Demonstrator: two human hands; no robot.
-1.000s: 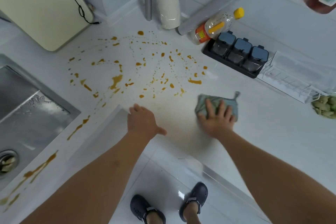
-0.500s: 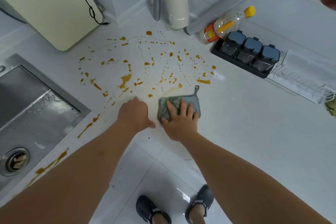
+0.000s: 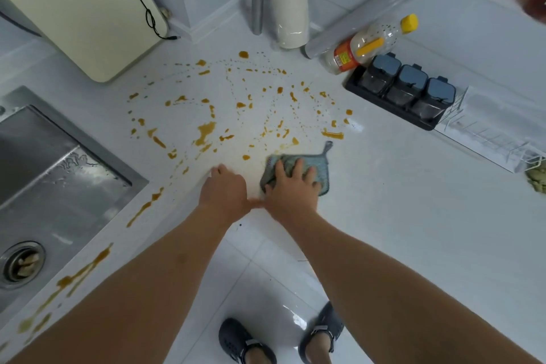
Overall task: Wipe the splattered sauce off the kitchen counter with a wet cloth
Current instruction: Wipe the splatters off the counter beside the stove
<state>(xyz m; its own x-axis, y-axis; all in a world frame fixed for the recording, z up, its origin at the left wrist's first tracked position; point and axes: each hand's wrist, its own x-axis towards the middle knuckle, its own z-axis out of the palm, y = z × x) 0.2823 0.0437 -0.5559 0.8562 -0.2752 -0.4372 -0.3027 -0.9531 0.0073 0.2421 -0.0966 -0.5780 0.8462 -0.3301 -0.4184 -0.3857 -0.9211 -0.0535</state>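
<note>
Brown-orange sauce (image 3: pixel 205 131) is splattered in drops and streaks over the white corner counter (image 3: pixel 399 201), with more streaks along the counter's front edge by the sink. A grey-green cloth (image 3: pixel 317 161) with a hanging loop lies flat at the near edge of the splatter. My right hand (image 3: pixel 291 186) presses on it with fingers spread straight. My left hand (image 3: pixel 224 189) rests on the counter edge just left of the cloth, fingers curled over, holding nothing.
A steel sink (image 3: pixel 44 174) with a drain lies at the left. A cream appliance (image 3: pixel 74 9) stands at the back left. A cup (image 3: pixel 289 15), a lying bottle (image 3: pixel 369 44), a black tray of jars (image 3: pixel 404 89) and a white rack (image 3: pixel 496 130) line the back right.
My right hand has slid the cloth leftward from the right side to the near edge of the splatter, smearing some drops. My left hand stays on the counter edge, now beside it.
</note>
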